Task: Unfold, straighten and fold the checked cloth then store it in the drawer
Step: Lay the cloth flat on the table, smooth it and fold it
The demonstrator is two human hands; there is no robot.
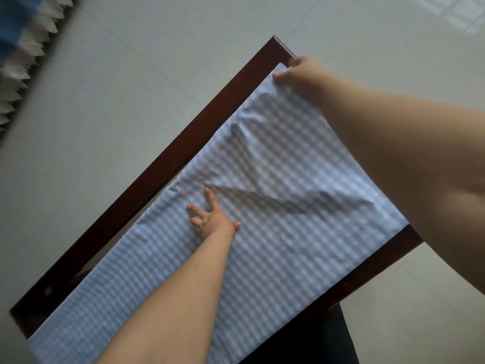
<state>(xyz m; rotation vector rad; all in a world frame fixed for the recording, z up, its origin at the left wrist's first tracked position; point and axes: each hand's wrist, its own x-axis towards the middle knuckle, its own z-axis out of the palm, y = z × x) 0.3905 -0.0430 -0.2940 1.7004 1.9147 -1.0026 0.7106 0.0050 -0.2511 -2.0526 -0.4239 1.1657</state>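
Blue-and-white checked cotton cloth (275, 232) spread over the dark wooden counter (168, 164), being straightened.

I see it lying opened out across the counter top, with its near end hanging past the edge toward me and a few soft ridges still running through the middle. My left hand (212, 219) rests on it with fingers spread and straight, pressing flat near the centre, gripping nothing. My right hand (299, 72) pinches the far corner at the counter's top corner, fingers curled on the hem. To do this well, I judge I should keep the left palm as an anchor, draw the corner taut away from it, then sweep outward along the ridges toward the edges. Pulling too hard could drag the whole sheet askew. No drawer shows in this view.
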